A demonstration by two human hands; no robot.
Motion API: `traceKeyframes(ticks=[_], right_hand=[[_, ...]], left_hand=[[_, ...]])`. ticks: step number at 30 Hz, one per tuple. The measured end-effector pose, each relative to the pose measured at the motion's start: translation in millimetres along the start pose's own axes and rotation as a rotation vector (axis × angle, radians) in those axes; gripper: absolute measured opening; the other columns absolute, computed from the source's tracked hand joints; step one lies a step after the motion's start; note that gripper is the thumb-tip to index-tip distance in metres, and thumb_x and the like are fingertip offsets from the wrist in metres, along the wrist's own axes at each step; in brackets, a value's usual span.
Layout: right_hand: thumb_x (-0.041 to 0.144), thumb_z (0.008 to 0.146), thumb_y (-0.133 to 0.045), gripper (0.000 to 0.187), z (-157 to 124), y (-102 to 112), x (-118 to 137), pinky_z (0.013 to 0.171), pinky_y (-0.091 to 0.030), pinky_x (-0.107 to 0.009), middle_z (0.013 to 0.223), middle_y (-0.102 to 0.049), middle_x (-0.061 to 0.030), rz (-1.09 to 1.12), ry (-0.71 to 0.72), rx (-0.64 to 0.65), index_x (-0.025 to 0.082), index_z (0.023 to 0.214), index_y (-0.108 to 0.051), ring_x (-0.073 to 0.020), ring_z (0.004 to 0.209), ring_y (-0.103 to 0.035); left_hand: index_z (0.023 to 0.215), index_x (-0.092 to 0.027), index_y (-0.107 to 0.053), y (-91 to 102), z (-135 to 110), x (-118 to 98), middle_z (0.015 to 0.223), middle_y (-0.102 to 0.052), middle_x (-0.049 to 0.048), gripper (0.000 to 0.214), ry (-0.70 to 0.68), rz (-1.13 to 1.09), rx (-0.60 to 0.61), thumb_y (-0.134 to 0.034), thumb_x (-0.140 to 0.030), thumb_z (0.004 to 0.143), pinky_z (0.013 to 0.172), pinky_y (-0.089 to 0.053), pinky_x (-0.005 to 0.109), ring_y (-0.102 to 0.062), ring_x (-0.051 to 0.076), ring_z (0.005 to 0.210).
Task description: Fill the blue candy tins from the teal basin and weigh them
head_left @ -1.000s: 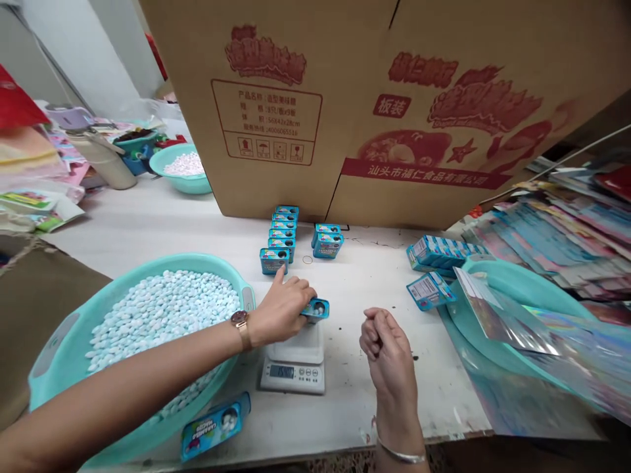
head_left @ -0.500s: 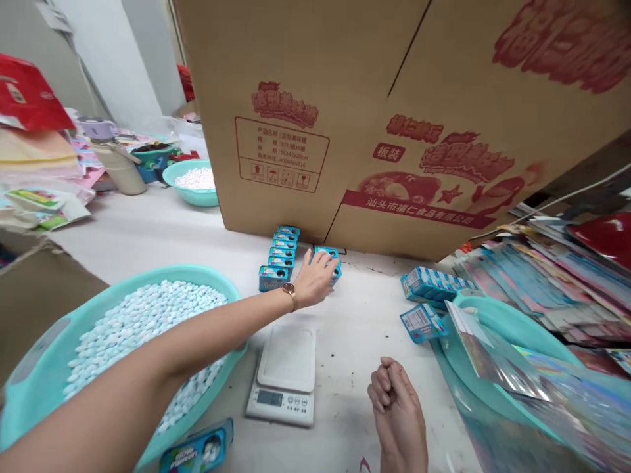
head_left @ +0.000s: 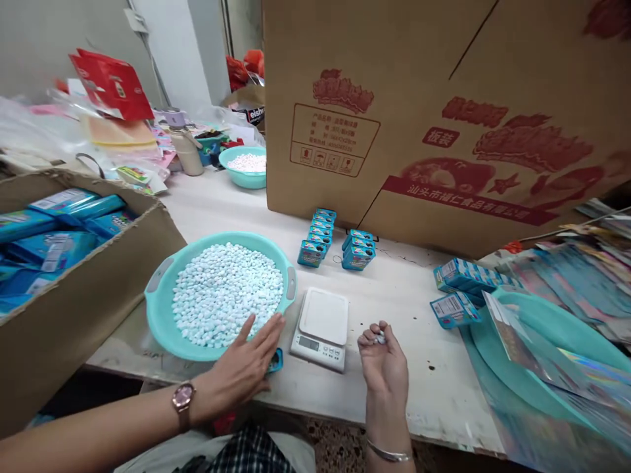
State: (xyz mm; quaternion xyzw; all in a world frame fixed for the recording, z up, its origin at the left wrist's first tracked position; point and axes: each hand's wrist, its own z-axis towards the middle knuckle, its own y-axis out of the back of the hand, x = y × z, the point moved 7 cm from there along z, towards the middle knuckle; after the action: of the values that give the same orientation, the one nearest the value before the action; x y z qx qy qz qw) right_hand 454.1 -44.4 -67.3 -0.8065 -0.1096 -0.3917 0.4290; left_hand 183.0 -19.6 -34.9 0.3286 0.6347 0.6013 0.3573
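Spreading a left hand (head_left: 241,366) over a small bright-blue box (head_left: 277,360)

The box shows only one rounded end, its shiny blue rim edging a darker patch; the rest is hidden. It lies near the front edge of a white, dark-specked desk (head_left: 444,397), between a turquoise oval plastic bowl (head_left: 160,312) of pale-blue candies (head_left: 221,295) and a white digital scale (head_left: 324,316). Its visible end points right, towards the scale; which way its long axis runs cannot be told.

The left hand is palm down, fingers nearly straight; whether it has hold of the box cannot be told. The right hand (head_left: 383,364) is palm up, fingers curled around a few small whitish candies (head_left: 380,337).

Behind, two rows of blue boxes (head_left: 315,240) stand before a large printed brown carton (head_left: 404,85). Beyond rise a grey wall (head_left: 89,20) and a pale pillar (head_left: 172,59).
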Motion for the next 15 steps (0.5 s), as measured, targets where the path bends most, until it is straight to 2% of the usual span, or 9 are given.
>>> traceKeyframes(ticks=[2,3,5,7,9,10,12,14,15], right_hand=[[0.039,0.076,-0.071,0.025,-4,-44,-9,0.047,-0.034,-0.019,0.066,-0.042,0.0071,-0.103,-0.004,0.132,0.021,0.082,-0.054,-0.0060,0.050,-0.037],[0.040,0.080,-0.068,0.024,-5,-71,-15,0.046,-0.031,-0.019,0.064,-0.040,0.0075,-0.197,0.009,0.225,0.021,0.083,-0.055,-0.0061,0.049,-0.033],[0.043,0.089,-0.057,0.022,-8,-130,-33,0.046,-0.029,-0.021,0.062,-0.039,0.0069,-0.482,0.097,0.460,0.021,0.089,-0.058,-0.0081,0.049,-0.033],[0.039,0.095,-0.046,0.025,-13,-187,-59,0.060,-0.041,-0.026,0.072,-0.052,0.0014,-0.844,0.310,0.720,0.020,0.094,-0.062,-0.0127,0.064,-0.048],[0.036,0.097,-0.043,0.026,-22,-229,-96,0.083,-0.043,-0.034,0.097,-0.061,-0.0062,-1.228,0.533,0.991,0.020,0.104,-0.063,-0.0191,0.092,-0.054],[0.039,0.096,-0.046,0.029,-26,-240,-118,0.089,-0.041,-0.037,0.106,-0.061,-0.0090,-1.421,0.588,1.124,0.020,0.111,-0.061,-0.0223,0.101,-0.052],[0.049,0.092,-0.053,0.042,-29,-247,-152,0.092,-0.040,-0.042,0.118,-0.057,-0.0125,-1.704,0.616,1.320,0.020,0.122,-0.056,-0.0276,0.110,-0.048],[0.054,0.088,-0.057,0.050,-28,-246,-169,0.091,-0.040,-0.042,0.123,-0.053,-0.0138,-1.789,0.549,1.396,0.021,0.125,-0.053,-0.0300,0.113,-0.046],[0.052,0.089,-0.056,0.047,-26,-245,-172,0.090,-0.040,-0.041,0.124,-0.052,-0.0139,-1.776,0.499,1.396,0.020,0.123,-0.053,-0.0298,0.113,-0.046]], left_hand=[[0.134,-0.016,-0.051,-9.5,-5,-4,0.157,-0.032,0.0152,0.041,0.035,0.016,-0.041,-0.043,-0.029,0.096,0.121,-0.006,0.054,-0.017,0.027,0.150],[0.128,-0.015,-0.055,-10.6,-7,-7,0.156,-0.034,0.0146,0.036,0.041,0.009,-0.065,-0.041,-0.022,0.095,0.121,-0.004,0.053,-0.017,0.026,0.150],[0.118,-0.015,-0.059,-8.3,-13,-13,0.150,-0.045,0.0145,0.032,0.041,-0.044,-0.095,-0.043,-0.017,0.091,0.121,0.000,0.053,-0.015,0.027,0.150],[0.115,-0.016,-0.059,-1.1,-22,-16,0.132,-0.060,0.0125,0.033,0.059,-0.144,-0.115,-0.050,-0.015,0.083,0.122,0.002,0.052,-0.015,0.027,0.150],[0.113,-0.019,-0.057,11.3,-33,-18,0.112,-0.068,0.0080,0.037,0.099,-0.275,-0.159,-0.054,-0.013,0.078,0.122,0.002,0.051,-0.024,0.026,0.148],[0.113,-0.021,-0.057,19.3,-38,-17,0.106,-0.069,0.0062,0.036,0.125,-0.339,-0.195,-0.055,-0.014,0.077,0.122,0.003,0.051,-0.031,0.026,0.145],[0.111,-0.023,-0.056,36.5,-46,-16,0.101,-0.069,0.0042,0.034,0.161,-0.439,-0.269,-0.056,-0.016,0.078,0.121,0.002,0.052,-0.043,0.026,0.137],[0.111,-0.025,-0.055,51.9,-48,-17,0.101,-0.068,0.0035,0.034,0.167,-0.484,-0.321,-0.057,-0.015,0.078,0.121,0.002,0.053,-0.048,0.027,0.132],[0.112,-0.025,-0.054,58.2,-45,-18,0.101,-0.068,0.0034,0.037,0.155,-0.490,-0.336,-0.057,-0.014,0.077,0.120,0.000,0.054,-0.049,0.027,0.129]])
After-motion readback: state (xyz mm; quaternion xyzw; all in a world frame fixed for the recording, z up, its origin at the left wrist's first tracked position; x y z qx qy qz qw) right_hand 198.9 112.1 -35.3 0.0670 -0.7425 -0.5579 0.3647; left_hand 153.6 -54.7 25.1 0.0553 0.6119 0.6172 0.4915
